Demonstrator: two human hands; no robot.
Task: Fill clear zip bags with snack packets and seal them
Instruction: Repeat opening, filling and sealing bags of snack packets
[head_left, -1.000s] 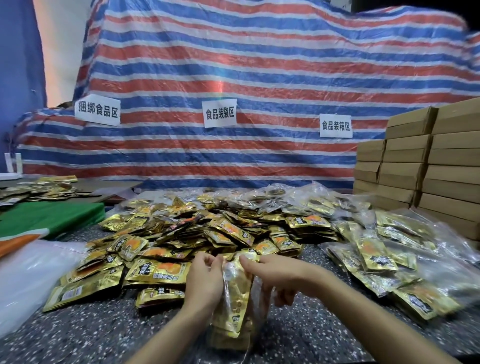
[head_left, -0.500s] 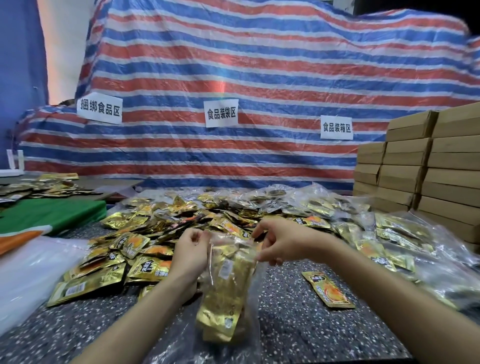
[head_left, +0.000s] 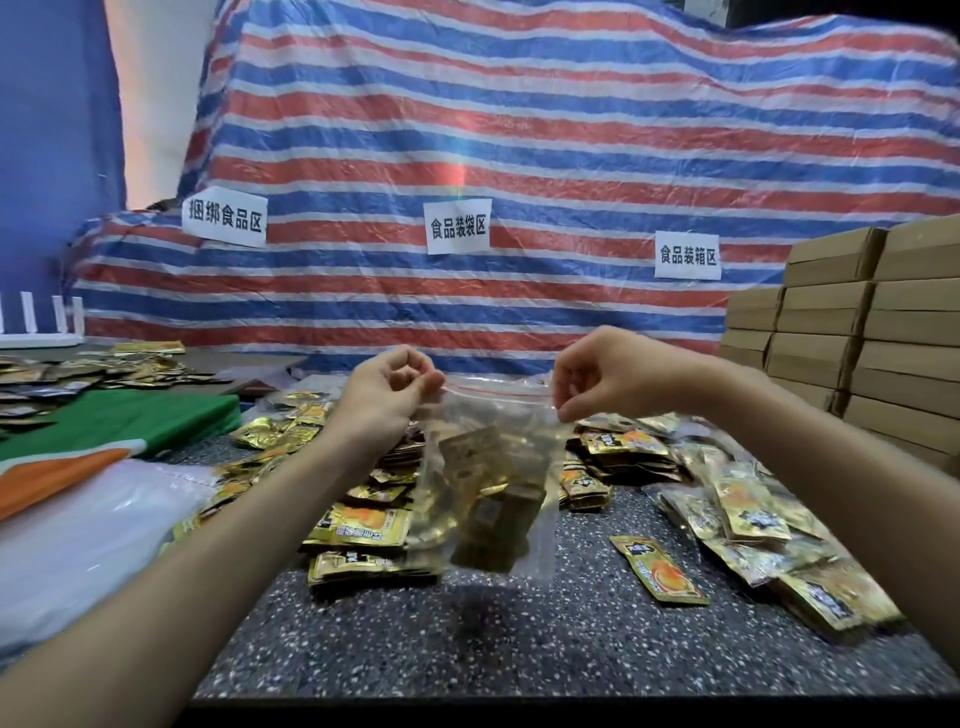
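A clear zip bag (head_left: 493, 467) with a red zip strip along its top hangs in the air above the speckled table (head_left: 519, 634). Gold snack packets sit inside its lower half. My left hand (head_left: 387, 395) pinches the bag's top left corner and my right hand (head_left: 608, 374) pinches its top right corner. The top edge is stretched between them. Loose gold snack packets (head_left: 363, 530) lie heaped on the table behind and under the bag. One single packet (head_left: 657, 569) lies apart on the table at the right.
Filled clear bags (head_left: 753, 519) pile up at the right. Stacked cardboard boxes (head_left: 857, 332) stand at the far right. A green and orange cloth (head_left: 104, 426) and clear plastic (head_left: 78, 545) lie at the left. A striped tarp (head_left: 519, 156) with paper signs hangs behind.
Both hands have lifted the bag up off the table and moved apart along its top edge, pulling it taut. One packet now lies alone on the table at the right.
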